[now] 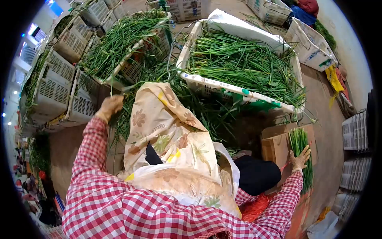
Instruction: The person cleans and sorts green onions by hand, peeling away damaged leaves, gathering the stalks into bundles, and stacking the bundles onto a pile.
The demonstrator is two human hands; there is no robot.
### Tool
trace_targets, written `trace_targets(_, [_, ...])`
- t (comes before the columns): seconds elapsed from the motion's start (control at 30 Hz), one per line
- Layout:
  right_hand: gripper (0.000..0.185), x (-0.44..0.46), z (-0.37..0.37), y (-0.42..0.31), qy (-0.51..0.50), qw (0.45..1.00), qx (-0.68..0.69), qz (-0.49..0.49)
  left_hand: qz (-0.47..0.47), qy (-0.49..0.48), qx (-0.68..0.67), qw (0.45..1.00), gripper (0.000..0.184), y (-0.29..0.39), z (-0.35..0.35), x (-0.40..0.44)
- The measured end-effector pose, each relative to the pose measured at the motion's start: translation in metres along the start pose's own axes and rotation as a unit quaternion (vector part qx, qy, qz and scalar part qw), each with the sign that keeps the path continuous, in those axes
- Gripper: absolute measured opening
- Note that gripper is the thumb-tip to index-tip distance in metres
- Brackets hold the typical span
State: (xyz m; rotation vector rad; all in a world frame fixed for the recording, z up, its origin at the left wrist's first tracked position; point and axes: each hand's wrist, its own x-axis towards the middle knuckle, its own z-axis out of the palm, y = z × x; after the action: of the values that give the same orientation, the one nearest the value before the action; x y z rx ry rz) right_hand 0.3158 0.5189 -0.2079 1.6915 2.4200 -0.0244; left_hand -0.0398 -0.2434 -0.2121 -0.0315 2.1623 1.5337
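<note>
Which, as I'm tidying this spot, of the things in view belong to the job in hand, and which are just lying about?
Likely in the job:
- neat green bunch, in the right hand
- loose greens in the crate ahead

Seemingly just lying about:
- stacked crates, far right
- white plastic bag, lower right
- yellow cloth, upper right

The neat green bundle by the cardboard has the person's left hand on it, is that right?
Not quite: the head view shows the person's right hand on the neat green bundle, not the left. The bundle is indeed by the cardboard.
</note>
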Motion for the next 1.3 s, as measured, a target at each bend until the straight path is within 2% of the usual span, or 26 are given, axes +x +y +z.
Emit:
trace_targets(0.07, [0.104, 0.003, 0.008, 0.004, 0.035, 0.999, -0.019, -0.002, -0.096, 0.076, 0.035, 0.992, 0.036, -0.029, 0.006, -0.045])
trace_targets(0.13, [0.102, 0.011, 0.018, 0.010, 0.046, 0.999, -0.027, -0.006, -0.118, 0.062, 0.010, 0.991, 0.031, -0.072, 0.012, -0.077])
trace_targets(0.2, [0.100, 0.015, 0.037, 0.022, 0.171, 0.982, 0.011, -0.077, -0.177, 0.035, 0.054, 0.982, 0.029, -0.098, 0.028, -0.104])
trace_targets(0.27, [0.098, 0.007, 0.037, 0.013, 0.167, 0.984, 0.006, -0.064, -0.133, -0.014, 0.326, 0.936, 0.029, -0.078, 0.056, -0.122])
trace_targets(0.3, [0.097, 0.010, 0.045, 0.015, 0.205, 0.975, 0.006, -0.079, -0.215, -0.012, 0.317, 0.924, 0.032, -0.075, 0.063, -0.122])
trace_targets(0.33, [0.097, 0.009, 0.046, 0.016, 0.244, 0.965, 0.004, -0.093, -0.216, -0.015, 0.321, 0.922, 0.032, -0.076, 0.069, -0.125])
trace_targets(0.43, [0.095, 0.004, 0.044, 0.008, 0.236, 0.969, 0.006, -0.073, -0.225, 0.014, -0.054, 0.973, 0.034, -0.079, 0.076, -0.119])
trace_targets(0.47, [0.095, 0.003, 0.043, 0.008, 0.231, 0.971, 0.004, -0.070, -0.227, 0.010, -0.054, 0.972, 0.034, -0.078, 0.076, -0.119])
trace_targets(0.53, [0.095, 0.006, 0.050, 0.009, 0.264, 0.961, 0.009, -0.082, -0.164, 0.017, 0.196, 0.967, 0.032, -0.079, 0.070, -0.120])
trace_targets(0.6, [0.095, 0.008, 0.050, 0.008, 0.247, 0.966, 0.002, -0.075, -0.156, -0.016, 0.254, 0.954, 0.031, -0.120, 0.049, -0.116])
trace_targets(0.63, [0.095, 0.007, 0.050, 0.008, 0.250, 0.965, -0.001, -0.076, -0.229, 0.016, -0.001, 0.973, 0.030, -0.133, 0.051, -0.117])
trace_targets(0.67, [0.095, 0.007, 0.048, 0.007, 0.242, 0.968, 0.000, -0.072, -0.290, 0.083, -0.246, 0.921, 0.031, -0.146, 0.054, -0.119])
trace_targets(0.7, [0.095, 0.008, 0.048, 0.007, 0.233, 0.970, -0.001, -0.069, -0.297, 0.085, -0.233, 0.922, 0.032, -0.152, 0.062, -0.120])
trace_targets(0.73, [0.095, 0.010, 0.050, 0.008, 0.235, 0.969, -0.009, -0.076, -0.277, 0.021, -0.021, 0.960, 0.033, -0.151, 0.072, -0.120])
trace_targets(0.77, [0.095, 0.012, 0.052, 0.009, 0.243, 0.967, -0.006, -0.075, -0.219, -0.065, 0.273, 0.934, 0.034, -0.148, 0.080, -0.121])
trace_targets(0.8, [0.095, 0.012, 0.053, 0.009, 0.250, 0.965, 0.000, -0.077, -0.160, -0.137, 0.468, 0.859, 0.035, -0.140, 0.089, -0.127])
trace_targets(0.83, [0.096, 0.010, 0.047, 0.006, 0.203, 0.977, -0.025, -0.055, -0.116, -0.194, 0.569, 0.791, 0.036, -0.134, 0.095, -0.134])
trace_targets(0.87, [0.096, 0.018, 0.059, 0.011, 0.236, 0.969, -0.046, -0.065, -0.084, -0.225, 0.616, 0.750, 0.037, -0.131, 0.102, -0.143])
trace_targets(0.9, [0.095, 0.034, 0.085, 0.024, 0.394, 0.908, -0.061, -0.133, -0.077, -0.236, 0.633, 0.733, 0.039, -0.133, 0.110, -0.151])
trace_targets(0.93, [0.093, 0.030, 0.082, 0.021, 0.362, 0.923, -0.071, -0.111, -0.103, -0.225, 0.623, 0.742, 0.040, -0.139, 0.116, -0.160])
trace_targets(0.97, [0.091, 0.024, 0.069, 0.014, 0.243, 0.964, -0.097, -0.041, -0.176, -0.202, 0.580, 0.769, 0.044, -0.145, 0.123, -0.165])
trace_targets(1.0, [0.090, 0.018, 0.063, 0.010, 0.241, 0.967, -0.075, -0.040, -0.244, -0.172, 0.536, 0.789, 0.048, -0.150, 0.129, -0.170])
trace_targets(1.07, [0.090, 0.027, 0.073, 0.017, 0.287, 0.955, -0.022, -0.070, -0.194, -0.178, 0.563, 0.784, 0.035, -0.173, 0.130, -0.176])
trace_targets(1.1, [0.090, 0.023, 0.065, 0.009, 0.238, 0.970, -0.028, -0.045, -0.319, -0.089, 0.463, 0.822, 0.055, -0.074, 0.155, -0.185])
trace_targets(1.2, [0.089, 0.026, 0.065, 0.012, 0.207, 0.977, -0.027, -0.031, -0.224, -0.180, 0.538, 0.792, 0.055, -0.098, 0.140, -0.171])
trace_targets(1.3, [0.088, 0.027, 0.069, 0.012, 0.238, 0.970, -0.010, -0.046, -0.214, -0.154, 0.543, 0.797, 0.049, -0.104, 0.134, -0.158])
